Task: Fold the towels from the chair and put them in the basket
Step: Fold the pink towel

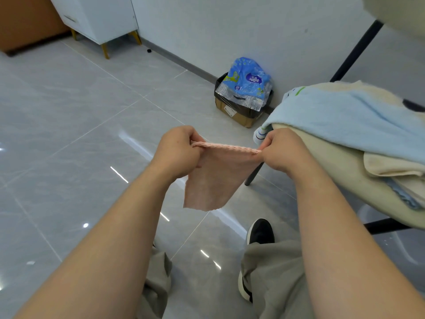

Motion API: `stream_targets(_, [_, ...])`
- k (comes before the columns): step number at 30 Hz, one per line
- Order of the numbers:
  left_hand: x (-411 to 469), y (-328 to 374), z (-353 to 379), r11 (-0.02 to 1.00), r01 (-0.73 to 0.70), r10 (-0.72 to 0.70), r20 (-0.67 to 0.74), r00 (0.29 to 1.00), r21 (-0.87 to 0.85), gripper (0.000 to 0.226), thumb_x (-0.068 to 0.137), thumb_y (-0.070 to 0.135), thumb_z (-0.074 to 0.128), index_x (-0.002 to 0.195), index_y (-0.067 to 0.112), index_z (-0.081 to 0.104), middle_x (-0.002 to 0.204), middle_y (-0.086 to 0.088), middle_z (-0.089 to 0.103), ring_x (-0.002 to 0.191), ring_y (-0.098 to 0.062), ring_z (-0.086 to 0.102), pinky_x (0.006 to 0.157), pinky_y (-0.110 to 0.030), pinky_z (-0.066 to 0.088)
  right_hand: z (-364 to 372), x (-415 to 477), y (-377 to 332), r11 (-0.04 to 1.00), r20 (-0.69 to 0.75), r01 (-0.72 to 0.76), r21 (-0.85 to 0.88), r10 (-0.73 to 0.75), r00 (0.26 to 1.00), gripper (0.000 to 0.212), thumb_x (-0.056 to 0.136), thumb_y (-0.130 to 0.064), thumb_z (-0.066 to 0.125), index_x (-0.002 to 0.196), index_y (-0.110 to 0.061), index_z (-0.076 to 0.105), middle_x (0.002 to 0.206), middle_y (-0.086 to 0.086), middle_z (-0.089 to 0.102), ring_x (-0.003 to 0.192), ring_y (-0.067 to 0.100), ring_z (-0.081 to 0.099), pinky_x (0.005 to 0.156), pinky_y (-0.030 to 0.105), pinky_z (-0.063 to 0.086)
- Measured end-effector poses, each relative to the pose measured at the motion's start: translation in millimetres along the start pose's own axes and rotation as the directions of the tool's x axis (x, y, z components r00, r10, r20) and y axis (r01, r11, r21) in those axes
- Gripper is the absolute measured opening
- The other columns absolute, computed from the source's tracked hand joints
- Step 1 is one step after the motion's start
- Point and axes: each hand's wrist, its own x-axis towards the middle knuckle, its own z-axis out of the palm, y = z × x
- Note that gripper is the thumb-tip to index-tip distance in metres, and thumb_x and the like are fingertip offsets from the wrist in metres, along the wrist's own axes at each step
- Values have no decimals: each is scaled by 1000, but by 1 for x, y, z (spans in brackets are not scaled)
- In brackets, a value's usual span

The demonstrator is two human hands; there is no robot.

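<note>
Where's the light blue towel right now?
The light blue towel lies at the head view's right, draped over the cream chair, just beyond the right hand and right of the cardboard box.

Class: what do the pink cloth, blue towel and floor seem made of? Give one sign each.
Pink cloth: soft matte fabric, maybe terry; hangs limp, nubby top edge. Blue towel: fluffy terry, probably cotton; fuzzy pile. Floor: glossy grey tile, likely ceramic; grout lines, sharp reflections.
</note>
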Motion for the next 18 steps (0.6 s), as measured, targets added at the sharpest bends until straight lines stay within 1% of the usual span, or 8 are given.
stream_targets(3, [-1, 0, 1, 999, -30, 29, 17, 999, 40, 14, 89, 5, 59, 84, 18, 64, 81, -3, 70, 57, -17, 71, 57, -33, 57, -1, -2, -1, 998, 9, -7, -67, 8, 1000, 10, 84, -8, 61, 88, -12, 69, 92, 8, 68, 88, 27, 63, 76, 35, 55])
stream_targets(5, [-1, 0, 2, 997, -44, 44, -4, 999, 65, 12, 87, 8, 62, 86, 20, 61, 77, -1, 70, 56, -12, 67, 49, -26, 48, -3, -5, -2, 995, 28, 2, -100, 1, 1000, 12, 83, -7, 60, 88, -13, 68, 92, 7, 68, 88, 27, 63, 74, 34, 54])
stream_targets(7, [-2, 0, 3, 999, -44, 44, -14, 999, 24, 16, 86, 10, 65, 91, 22, 57, 73, 0, 71, 55, -9, 65, 48, -21, 41, -5, -7, -2, 995, 82, 23, -99, -15, 996, 13, 80, -7, 61, 86, -18, 66, 92, 2, 66, 89, 24, 63, 70, 32, 51])
stream_targets(9, [-2, 2, 3, 998, -59, 59, -10, 998, -26, 21, 85, 11, 68, 96, 22, 53, 72, 0, 71, 56, -8, 65, 50, -23, 44, -5, -9, -3, 997, 198, 80, 5, -80, 977, 23, 74, -10, 71, 90, -24, 64, 93, -4, 65, 89, 18, 64, 72, 34, 54])
stream_targets(11, [-4, 4, 4, 995, -88, 89, 19, 996, -38, 25, 85, 12, 71, 98, 20, 50, 72, -1, 71, 57, -9, 66, 52, -25, 49, -2, -15, -11, 967, 296, 130, 220, -193, 935, 43, 71, -19, 84, 108, -29, 64, 102, -7, 66, 93, 13, 67, 81, 35, 58])
stream_targets(13, [-5, 6, 5, 993, -109, 112, 60, 992, -44, 28, 85, 11, 71, 98, 20, 48, 74, -1, 71, 58, -12, 67, 53, -24, 52, 2, -20, -22, 908, 304, 179, 379, -304, 903, 54, 77, -29, 85, 125, -29, 61, 108, -6, 68, 97, 10, 69, 85, 30, 56])
stream_targets(15, [-6, 5, 7, 992, -118, 122, 91, 988, -49, 26, 86, 8, 66, 97, 22, 47, 77, 0, 72, 60, -12, 69, 54, -24, 52, 6, -23, -32, 874, 263, 233, 426, -366, 893, 49, 83, -36, 81, 128, -29, 63, 104, -6, 72, 93, 5, 68, 82, 22, 52])
stream_targets(18, [-6, 5, 9, 989, -130, 137, 119, 983, -66, 26, 86, 8, 65, 97, 21, 45, 76, -1, 74, 62, -13, 71, 59, -30, 54, 9, -25, -38, 865, 189, 302, 401, -400, 897, 24, 86, -37, 77, 108, -28, 75, 90, -3, 74, 78, 5, 65, 74, 21, 49])
